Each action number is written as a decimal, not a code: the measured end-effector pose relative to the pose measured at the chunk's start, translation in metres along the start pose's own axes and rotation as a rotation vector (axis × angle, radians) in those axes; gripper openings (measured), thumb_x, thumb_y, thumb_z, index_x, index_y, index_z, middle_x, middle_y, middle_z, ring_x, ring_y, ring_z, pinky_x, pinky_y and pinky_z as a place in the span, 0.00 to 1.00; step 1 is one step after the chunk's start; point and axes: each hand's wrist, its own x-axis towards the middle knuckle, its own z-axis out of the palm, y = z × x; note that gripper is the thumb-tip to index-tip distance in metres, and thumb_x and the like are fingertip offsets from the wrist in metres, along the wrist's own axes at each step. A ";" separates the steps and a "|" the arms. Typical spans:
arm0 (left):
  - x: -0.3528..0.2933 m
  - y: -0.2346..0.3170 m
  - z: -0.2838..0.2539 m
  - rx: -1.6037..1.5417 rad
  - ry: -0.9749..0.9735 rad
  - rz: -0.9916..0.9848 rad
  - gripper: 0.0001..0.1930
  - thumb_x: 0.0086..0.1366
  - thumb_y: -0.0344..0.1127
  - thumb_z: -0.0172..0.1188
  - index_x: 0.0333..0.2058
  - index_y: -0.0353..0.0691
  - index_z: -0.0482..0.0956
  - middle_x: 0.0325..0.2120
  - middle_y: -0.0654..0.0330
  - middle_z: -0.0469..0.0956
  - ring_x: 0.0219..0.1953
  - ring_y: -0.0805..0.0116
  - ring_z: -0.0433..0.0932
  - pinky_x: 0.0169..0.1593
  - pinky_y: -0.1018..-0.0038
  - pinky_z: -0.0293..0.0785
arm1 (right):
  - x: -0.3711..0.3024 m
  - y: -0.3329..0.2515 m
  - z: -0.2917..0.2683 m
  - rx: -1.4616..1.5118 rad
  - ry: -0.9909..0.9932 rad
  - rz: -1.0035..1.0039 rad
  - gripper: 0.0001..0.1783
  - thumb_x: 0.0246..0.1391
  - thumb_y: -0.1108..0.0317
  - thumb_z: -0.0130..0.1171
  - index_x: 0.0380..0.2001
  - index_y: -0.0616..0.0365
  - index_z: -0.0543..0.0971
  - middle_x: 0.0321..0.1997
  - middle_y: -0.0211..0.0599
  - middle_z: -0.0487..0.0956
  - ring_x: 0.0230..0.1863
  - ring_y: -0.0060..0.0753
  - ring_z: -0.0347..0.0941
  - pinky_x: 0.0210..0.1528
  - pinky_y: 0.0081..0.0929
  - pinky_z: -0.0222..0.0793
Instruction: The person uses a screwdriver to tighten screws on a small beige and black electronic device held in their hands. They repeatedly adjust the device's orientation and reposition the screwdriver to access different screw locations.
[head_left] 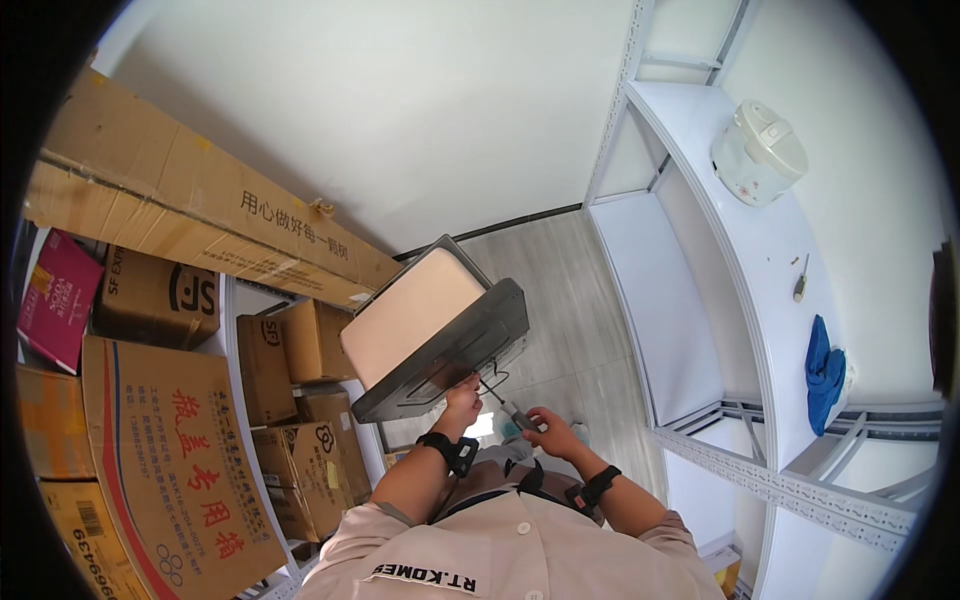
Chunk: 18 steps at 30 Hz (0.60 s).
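Note:
A dark grey box-shaped appliance (pixel 470 335) with a pale beige face (pixel 410 315) is tilted in front of me, resting against the shelving at my left. My left hand (pixel 462 392), with a black wristband, grips its lower edge. My right hand (pixel 548 430), also with a black band, holds a screwdriver (pixel 512 408) whose thin shaft points up and left at the appliance's underside, close to my left hand. A thin black wire loops at that spot.
Cardboard boxes (pixel 180 470) fill a shelf rack on the left, with a long carton (pixel 190 200) across the top. On the right, a white metal shelf (pixel 700 330) carries a white rice cooker (pixel 758 150), a small screwdriver (pixel 800 278) and a blue cloth (pixel 824 370). Grey plank floor (pixel 570 300) lies below.

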 end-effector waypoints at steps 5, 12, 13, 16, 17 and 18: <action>-0.009 0.002 0.004 0.016 0.001 0.016 0.04 0.65 0.37 0.60 0.36 0.47 0.78 0.24 0.70 0.66 0.15 0.80 0.55 0.17 0.80 0.49 | -0.002 0.000 0.004 -0.005 0.017 -0.009 0.24 0.51 0.70 0.65 0.50 0.55 0.70 0.37 0.39 0.75 0.28 0.27 0.76 0.29 0.27 0.72; -0.016 0.003 0.005 0.021 -0.021 0.012 0.04 0.65 0.39 0.59 0.36 0.48 0.78 0.23 0.71 0.65 0.16 0.80 0.55 0.17 0.79 0.49 | -0.002 0.010 0.006 -0.032 0.071 -0.061 0.23 0.51 0.69 0.65 0.50 0.54 0.70 0.38 0.39 0.75 0.29 0.28 0.75 0.30 0.26 0.73; -0.016 0.003 0.004 0.023 -0.019 0.014 0.04 0.65 0.39 0.59 0.36 0.48 0.78 0.23 0.71 0.65 0.16 0.80 0.55 0.17 0.79 0.49 | -0.002 0.008 0.006 -0.028 0.075 -0.060 0.23 0.51 0.69 0.65 0.50 0.54 0.70 0.38 0.39 0.75 0.29 0.28 0.75 0.30 0.26 0.73; -0.015 0.005 0.002 -0.009 -0.038 0.005 0.04 0.65 0.38 0.60 0.36 0.47 0.79 0.23 0.71 0.65 0.15 0.80 0.54 0.17 0.79 0.49 | -0.005 0.003 0.007 -0.017 0.077 -0.042 0.23 0.51 0.69 0.65 0.50 0.55 0.71 0.37 0.38 0.75 0.28 0.27 0.75 0.29 0.26 0.72; -0.015 0.005 0.002 0.004 -0.029 0.004 0.04 0.65 0.38 0.60 0.36 0.47 0.79 0.23 0.71 0.65 0.15 0.80 0.54 0.17 0.79 0.49 | -0.005 0.001 0.007 -0.015 0.072 -0.027 0.23 0.51 0.69 0.65 0.50 0.55 0.70 0.36 0.38 0.75 0.27 0.27 0.75 0.29 0.26 0.72; -0.015 0.005 0.003 0.016 -0.020 0.004 0.04 0.65 0.38 0.60 0.35 0.47 0.79 0.23 0.71 0.65 0.15 0.80 0.54 0.17 0.79 0.48 | -0.005 -0.001 0.007 -0.013 0.066 -0.011 0.23 0.51 0.69 0.65 0.50 0.55 0.70 0.36 0.37 0.75 0.27 0.27 0.75 0.29 0.26 0.72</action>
